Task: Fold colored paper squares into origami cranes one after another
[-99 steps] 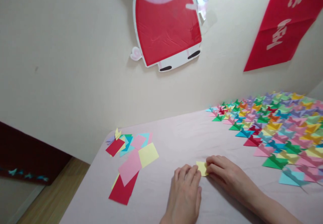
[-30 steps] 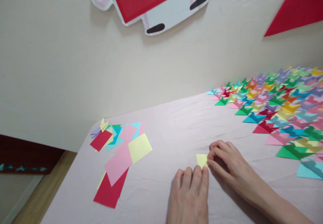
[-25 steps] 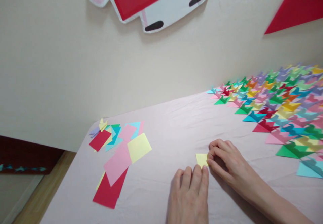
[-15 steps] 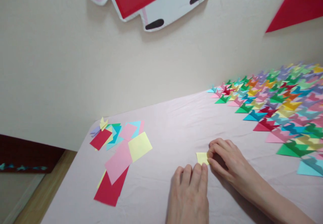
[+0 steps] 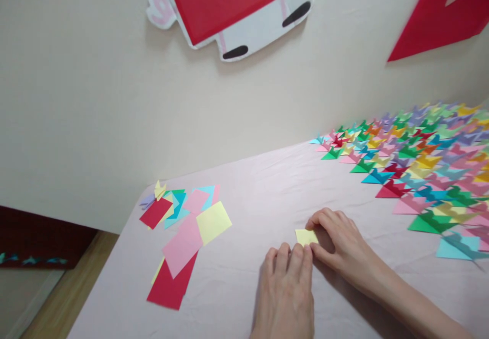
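A small piece of pale yellow paper (image 5: 304, 236), seemingly folded, lies on the table between my hands. My right hand (image 5: 338, 237) has its thumb and forefinger at the paper's right edge, the other fingers curled close by. My left hand (image 5: 286, 283) rests palm down, fingers bent, with the fingertips nearest the right hand holding the paper's near edge. The left thumb is hidden.
Rows of folded paper cranes (image 5: 416, 160) in many colours stand at the right. Loose paper sheets (image 5: 214, 223) and a yellow folded piece (image 5: 159, 190) lie at the left. Behind the cloth-covered table (image 5: 244, 186) rises a wall with a red-and-white cutout (image 5: 237, 2).
My right thumb and forefinger have shifted left along the paper and spread slightly, showing more of it. The left hand stays nearly in place. The camera view has tilted a little.
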A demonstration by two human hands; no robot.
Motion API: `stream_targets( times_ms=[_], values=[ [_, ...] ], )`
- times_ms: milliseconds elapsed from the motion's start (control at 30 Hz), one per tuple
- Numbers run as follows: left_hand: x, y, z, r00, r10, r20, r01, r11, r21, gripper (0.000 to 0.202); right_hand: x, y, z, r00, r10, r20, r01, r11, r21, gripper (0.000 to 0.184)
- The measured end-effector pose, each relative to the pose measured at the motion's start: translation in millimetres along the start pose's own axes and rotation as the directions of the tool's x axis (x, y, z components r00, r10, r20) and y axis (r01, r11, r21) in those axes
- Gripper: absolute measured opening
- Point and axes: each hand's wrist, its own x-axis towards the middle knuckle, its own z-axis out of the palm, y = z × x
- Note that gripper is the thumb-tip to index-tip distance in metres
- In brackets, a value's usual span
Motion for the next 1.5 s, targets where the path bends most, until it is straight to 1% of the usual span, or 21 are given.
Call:
stream_targets(
  times_ms=[100,200,267,333,400,467,533,600,633,733,767,833,967,1067,1167,1233,1333,1400,1500],
  values=[
    [-1,-3,1.7,1.000,0.023,-0.009,-0.023,1.000,0.004,0.049,2,2,1,1.000,-0.009,-0.006,0.009,0.999,0.046,0.020],
    [0,-9,0.6,0.996,0.061,0.071,-0.058,0.998,-0.033,0.050,2,8,-1,1.000,-0.011,-0.021,0.014,0.992,0.129,0.026],
    [1,-12,-0.7,0.992,0.052,0.114,-0.044,0.996,-0.072,0.049,0,11,-5,1.000,-0.007,-0.030,0.013,0.978,0.210,0.031],
    [3,-10,-1.6,0.993,0.021,0.118,-0.008,0.994,-0.106,0.046,-6,12,-11,0.999,0.010,-0.041,0.000,0.972,0.236,0.028],
    [5,-3,-2.0,0.994,-0.026,0.105,0.040,0.990,-0.133,0.044,-14,10,-18,0.998,0.020,-0.052,-0.009,0.979,0.205,0.021],
    [8,7,-2.9,0.991,-0.092,0.101,0.106,0.984,-0.145,0.044,-22,7,-23,0.999,0.002,-0.037,0.003,0.989,0.150,0.017],
    [13,16,-5.2,0.980,-0.158,0.120,0.176,0.972,-0.154,0.043,-28,3,-26,1.000,-0.030,-0.004,0.030,0.995,0.099,0.018],
    [18,19,-9.2,0.972,-0.187,0.141,0.211,0.961,-0.179,0.041,-32,-1,-26,0.998,-0.054,0.018,0.052,0.996,0.069,0.020],
    [20,19,-11.6,0.972,-0.184,0.146,0.211,0.957,-0.198,0.039,-34,-3,-25,0.998,-0.063,0.020,0.062,0.996,0.064,0.020],
    [27,10,-18.9,0.985,-0.112,0.131,0.142,0.956,-0.256,0.037,-34,-7,-20,0.995,-0.093,0.030,0.091,0.993,0.069,0.020],
    [28,7,-21.4,0.987,-0.080,0.140,0.117,0.952,-0.283,0.037,-33,-8,-18,0.994,-0.102,0.035,0.100,0.993,0.067,0.019],
    [29,2,-26.1,0.985,-0.060,0.162,0.110,0.942,-0.317,0.036,-31,-10,-15,0.993,-0.112,0.036,0.110,0.993,0.052,0.018],
    [24,4,-33.7,0.978,-0.113,0.176,0.162,0.941,-0.297,0.040,-25,-12,-10,0.995,-0.102,0.010,0.102,0.995,-0.003,0.016],
    [18,9,-35.8,0.972,-0.146,0.185,0.190,0.951,-0.244,0.038,-18,-11,-6,0.998,-0.061,-0.009,0.061,0.998,-0.029,0.017],
    [14,12,-35.3,0.971,-0.168,0.170,0.202,0.957,-0.209,0.034,-11,-6,-2,1.000,-0.013,-0.001,0.013,1.000,0.001,0.020],
    [14,12,-34.4,0.971,-0.181,0.155,0.212,0.953,-0.215,0.031,-8,-1,-1,1.000,0.008,0.020,-0.009,0.999,0.039,0.024],
    [17,8,-31.6,0.975,-0.189,0.117,0.212,0.949,-0.233,0.025,-7,5,-4,0.999,0.012,0.047,-0.017,0.995,0.103,0.026],
    [19,6,-28.1,0.983,-0.164,0.084,0.179,0.953,-0.243,0.023,-10,6,-8,0.998,-0.022,0.058,0.013,0.989,0.148,0.025],
    [20,2,-20.4,0.994,-0.107,0.038,0.114,0.957,-0.266,0.019,-18,4,-16,0.989,-0.114,0.096,0.095,0.979,0.179,0.021]
  ],
)
